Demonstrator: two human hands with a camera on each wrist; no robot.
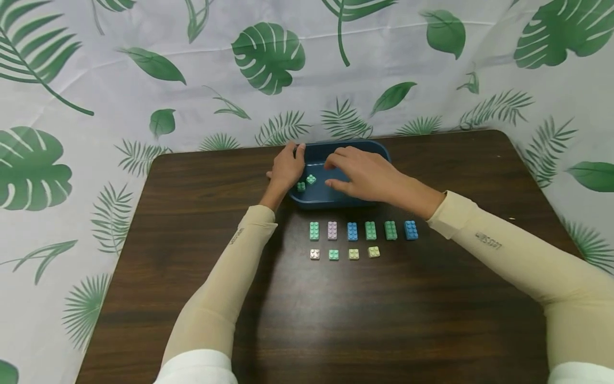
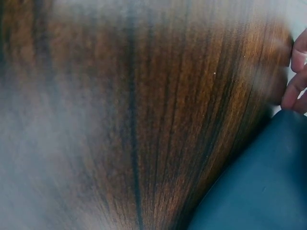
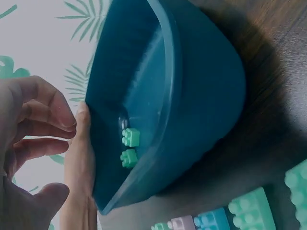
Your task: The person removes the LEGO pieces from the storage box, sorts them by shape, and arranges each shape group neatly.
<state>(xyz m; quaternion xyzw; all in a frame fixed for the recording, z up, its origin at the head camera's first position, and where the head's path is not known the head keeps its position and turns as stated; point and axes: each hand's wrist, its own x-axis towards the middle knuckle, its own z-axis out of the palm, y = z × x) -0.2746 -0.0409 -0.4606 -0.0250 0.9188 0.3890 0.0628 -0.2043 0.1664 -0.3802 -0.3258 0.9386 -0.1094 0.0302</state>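
My left hand holds the left rim of a dark blue plastic bin, thumb on the inner side and fingers outside. Inside the bin, near its left end, lie two small green toy building bricks, a lighter one and a darker one. Above the bin hovers my right hand, fingers loosely bent and apart from the thumb, nothing between them. The right wrist view shows the same gap beside the bin wall. In the left wrist view only some fingertips appear at the bin's edge.
In front of the bin, a row of larger bricks in green, pink and blue lies on the dark wooden table. Nearer to me is a row of smaller bricks. A leaf-patterned cloth hangs behind the table.
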